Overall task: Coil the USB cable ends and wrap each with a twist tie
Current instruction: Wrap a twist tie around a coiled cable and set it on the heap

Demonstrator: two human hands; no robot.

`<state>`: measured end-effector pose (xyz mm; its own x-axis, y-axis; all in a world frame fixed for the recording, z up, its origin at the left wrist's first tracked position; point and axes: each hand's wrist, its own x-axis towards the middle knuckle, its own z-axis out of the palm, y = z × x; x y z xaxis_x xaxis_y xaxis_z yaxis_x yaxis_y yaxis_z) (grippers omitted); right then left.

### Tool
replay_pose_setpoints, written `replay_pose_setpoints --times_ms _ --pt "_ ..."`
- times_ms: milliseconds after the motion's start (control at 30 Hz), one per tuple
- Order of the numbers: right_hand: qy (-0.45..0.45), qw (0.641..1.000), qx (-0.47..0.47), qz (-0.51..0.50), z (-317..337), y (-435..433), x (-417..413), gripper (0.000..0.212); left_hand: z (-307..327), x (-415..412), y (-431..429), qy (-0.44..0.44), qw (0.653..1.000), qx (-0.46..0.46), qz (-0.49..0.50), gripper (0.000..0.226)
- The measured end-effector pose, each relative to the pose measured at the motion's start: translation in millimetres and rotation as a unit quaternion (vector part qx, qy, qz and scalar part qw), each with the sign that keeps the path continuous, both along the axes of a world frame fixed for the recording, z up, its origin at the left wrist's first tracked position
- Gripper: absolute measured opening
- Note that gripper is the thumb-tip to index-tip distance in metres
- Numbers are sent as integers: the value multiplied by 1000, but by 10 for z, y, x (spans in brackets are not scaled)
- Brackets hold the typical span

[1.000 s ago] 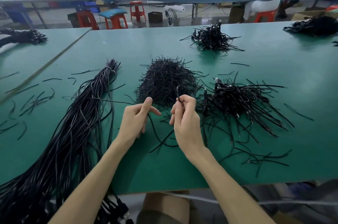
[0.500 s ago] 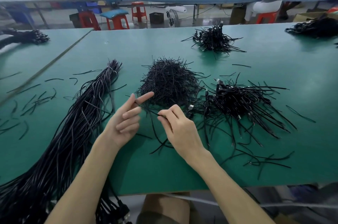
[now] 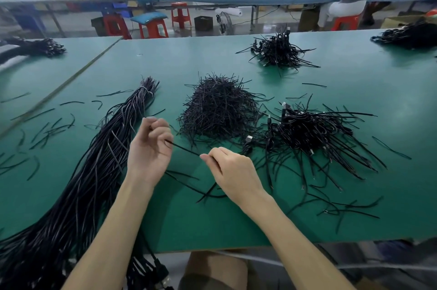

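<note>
The broad green-topped work table (image 3: 236,223) takes up most of what you see from here. Down its left side a long bundle of black cables (image 3: 89,171), tied near its far end, runs from the middle of the table to the near edge and hangs over it. In the centre sits a bristly heap of short black twist ties (image 3: 220,109), and just to its right lies a loose pile of black cables already coiled and tied (image 3: 312,131).

Both bare forearms reach in from the near edge. The left hand (image 3: 150,152) is raised, palm turned toward the person, fingers curled in, pinching one end of a thin black twist tie (image 3: 182,147). The right hand (image 3: 233,171) is lower, knuckles up, its fingertips pinching the other end, so the tie is stretched straight between the two hands above the table.

A black USB cable's silver plug (image 3: 248,139) lies on the table just beyond the right hand; whether that hand also holds the cable I cannot tell.
</note>
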<state>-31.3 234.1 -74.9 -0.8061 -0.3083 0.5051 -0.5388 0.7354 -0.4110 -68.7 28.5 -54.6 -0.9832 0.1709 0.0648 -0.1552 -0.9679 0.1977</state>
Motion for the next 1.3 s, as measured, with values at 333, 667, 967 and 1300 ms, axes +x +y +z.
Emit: replay_pose_setpoints --times_ms 333,667,967,1300 --pt "-28 993 -62 -97 60 46 -32 44 -32 148 231 236 824 -475 -199 52" --pt "-65 961 -263 -59 20 81 -96 54 -245 164 594 317 515 -783 143 37" --pt "14 968 -249 -11 8 83 -37 47 -245 153 641 288 569 -768 60 51" --pt "-57 990 -110 65 3 3 -5 33 -83 111 558 155 861 -484 -24 57"
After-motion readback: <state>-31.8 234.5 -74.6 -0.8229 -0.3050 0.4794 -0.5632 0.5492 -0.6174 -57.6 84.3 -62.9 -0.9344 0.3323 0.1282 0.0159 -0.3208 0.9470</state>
